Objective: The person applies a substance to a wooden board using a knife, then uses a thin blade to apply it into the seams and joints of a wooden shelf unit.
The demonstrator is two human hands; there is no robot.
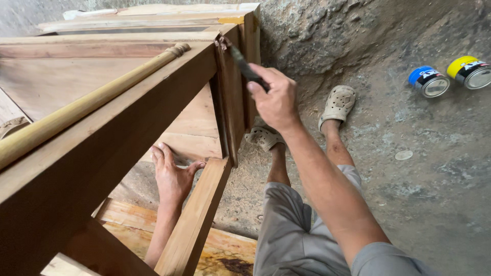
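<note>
From the head view, the right hand [276, 99] is clamped around a dark-handled slim brush [244, 65], whose tip touches the upper corner of the brown wooden furniture frame [153, 102]. The left hand [173, 176] lies flat with fingers spread on a lower wooden panel [197, 128]. Two round tins [428, 81] lie on the dirt ground [409, 194], well apart.
</note>
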